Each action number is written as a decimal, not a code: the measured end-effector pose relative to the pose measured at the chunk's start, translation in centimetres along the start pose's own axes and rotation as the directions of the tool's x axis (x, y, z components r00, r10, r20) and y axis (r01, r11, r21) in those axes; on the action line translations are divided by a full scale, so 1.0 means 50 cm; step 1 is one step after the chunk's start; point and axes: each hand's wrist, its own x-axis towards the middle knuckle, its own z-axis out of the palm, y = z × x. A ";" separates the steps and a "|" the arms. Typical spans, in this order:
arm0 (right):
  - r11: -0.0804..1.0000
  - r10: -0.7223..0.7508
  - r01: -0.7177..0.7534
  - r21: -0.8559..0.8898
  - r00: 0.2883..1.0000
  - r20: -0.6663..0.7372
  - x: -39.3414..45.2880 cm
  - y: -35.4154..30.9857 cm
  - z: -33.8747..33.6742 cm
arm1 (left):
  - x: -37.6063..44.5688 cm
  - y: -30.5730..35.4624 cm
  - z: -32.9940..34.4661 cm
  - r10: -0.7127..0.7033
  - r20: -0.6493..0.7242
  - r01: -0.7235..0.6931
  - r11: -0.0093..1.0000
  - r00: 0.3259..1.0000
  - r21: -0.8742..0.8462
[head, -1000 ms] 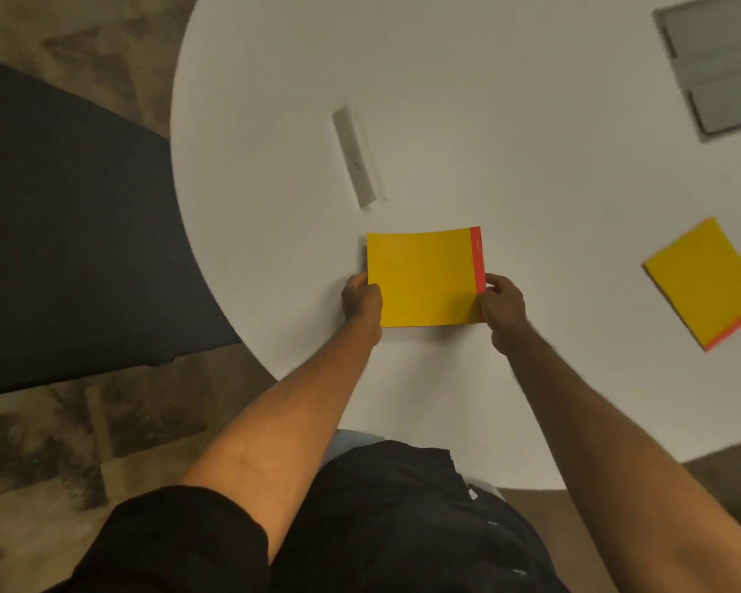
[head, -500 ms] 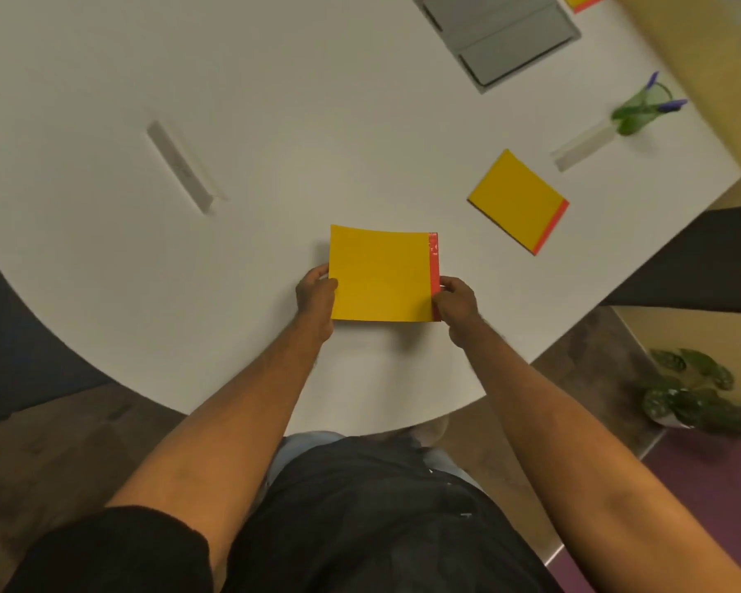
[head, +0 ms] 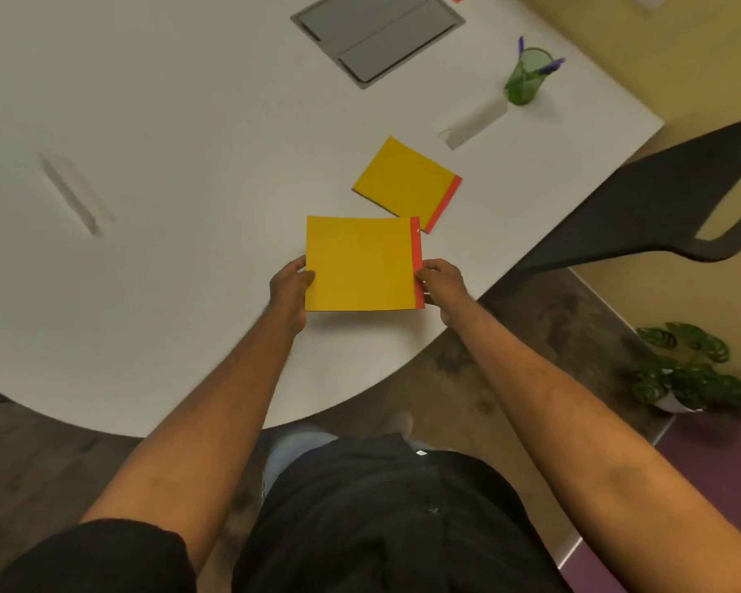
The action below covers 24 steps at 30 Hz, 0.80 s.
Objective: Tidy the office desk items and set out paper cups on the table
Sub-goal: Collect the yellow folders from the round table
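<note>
I hold a yellow notepad point(head: 360, 263) with a red strip on its right edge just above the white table point(head: 167, 122). My left hand point(head: 289, 284) grips its left edge and my right hand point(head: 441, 284) pinches its right edge. A second yellow notepad point(head: 405, 181) with a red edge lies flat on the table just beyond, its near corner close to the held pad. No paper cups are in view.
A green pen cup point(head: 525, 79) with purple pens stands at the far right, a clear name stand point(head: 473, 122) beside it. Another clear stand point(head: 69, 192) lies at left. A grey cable hatch point(head: 377, 34) sits at the back. A dark chair point(head: 642, 207) and a potted plant point(head: 685, 370) are at right.
I have carried the notepad to the right along the table edge, and it has come close to the second notepad. Both hands keep their hold.
</note>
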 end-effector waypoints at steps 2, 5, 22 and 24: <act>1.000 -0.023 0.023 -0.007 1.000 0.002 0.008 -0.010 -0.055 | -0.016 0.004 0.049 0.014 0.012 -0.014 1.000 1.000 0.015; 0.998 -0.054 0.055 0.019 0.998 -0.014 0.029 -0.026 -0.122 | -0.033 0.017 0.115 0.023 0.034 -0.024 0.999 0.999 0.026; 0.969 -0.118 0.115 0.217 0.993 -0.001 0.190 -0.186 -0.303 | 0.068 0.181 0.368 0.072 0.227 -0.034 0.985 0.971 -0.167; 0.967 -0.110 0.107 0.232 0.994 -0.004 0.214 -0.215 -0.320 | 0.085 0.207 0.407 0.082 0.262 -0.013 0.967 0.962 -0.255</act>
